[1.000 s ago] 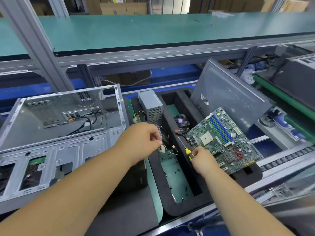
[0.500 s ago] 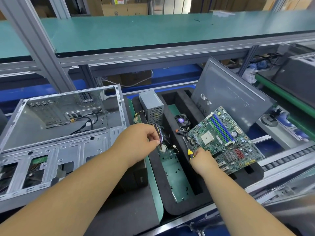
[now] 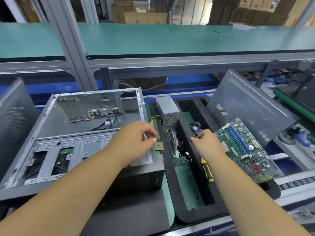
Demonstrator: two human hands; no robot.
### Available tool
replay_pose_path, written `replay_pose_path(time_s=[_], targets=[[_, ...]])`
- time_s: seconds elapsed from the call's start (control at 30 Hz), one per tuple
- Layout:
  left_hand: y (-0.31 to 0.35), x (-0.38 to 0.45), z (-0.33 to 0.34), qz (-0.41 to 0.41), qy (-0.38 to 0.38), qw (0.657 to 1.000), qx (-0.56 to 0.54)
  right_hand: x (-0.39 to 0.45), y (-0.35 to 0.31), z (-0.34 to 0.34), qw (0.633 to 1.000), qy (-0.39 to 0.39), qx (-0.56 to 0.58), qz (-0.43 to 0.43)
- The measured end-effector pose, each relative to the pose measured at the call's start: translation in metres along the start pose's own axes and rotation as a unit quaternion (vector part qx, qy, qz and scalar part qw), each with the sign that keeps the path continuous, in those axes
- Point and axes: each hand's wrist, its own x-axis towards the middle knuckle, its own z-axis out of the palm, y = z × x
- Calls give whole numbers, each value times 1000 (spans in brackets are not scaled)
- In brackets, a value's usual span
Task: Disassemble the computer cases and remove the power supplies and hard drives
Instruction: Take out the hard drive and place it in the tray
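We see left hand [image 3: 136,142] fingers curled, pinching a small chip [image 3: 159,146] mid-frame; right hand [image 3: 207,143] fingers curled over the fan [image 3: 195,128], grip unclear. Screwdriver [image 3: 207,171] lies just below.

A yellow-handled screwdriver [image 3: 207,171] lies on the black foam tray [image 3: 192,213], cardboard boxes [image 3: 144,17] stacked beyond the green shelf [image 3: 170,38]

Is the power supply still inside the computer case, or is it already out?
Out. The power supply stands in the black foam tray, right of the open computer case, with its cable bundle trailing into the tray.
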Motion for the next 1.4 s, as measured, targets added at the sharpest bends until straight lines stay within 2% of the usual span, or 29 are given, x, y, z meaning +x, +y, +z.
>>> replay_pose_path(time_s=[0.17,0.4,0.47,0.6,0.77,0.87,1.1,1.27,1.33,1.4], targets=[[-52,-27,-49,-45,38,998,4,-11,-100,8,991,8,48,-125],[-131,-65,-123,-107,88,990,27,-40,-214,56,967,-86,96,-221],[-151,-72,-141,-128,67,988,58,-48,-241,72,959,-130,63,-242],[-181,-77,-163,-164,-40,973,159,-69,-281,102,932,-236,-40,-274],[-202,-75,-164,-106,-81,969,208,-93,-305,134,860,-344,-174,-334],[-211,-73,-163,-79,-83,964,241,-98,-308,150,824,-364,-240,-363],[-222,-75,-161,-72,-65,968,231,-96,-306,159,825,-361,-234,-367],[-221,-77,-158,-74,-34,971,227,-95,-305,162,826,-306,-232,-412],[-221,-78,-160,-70,-53,972,218,-92,-305,162,824,-321,-229,-408],[-222,-79,-165,-67,-82,977,183,-86,-307,158,815,-376,-220,-381]])
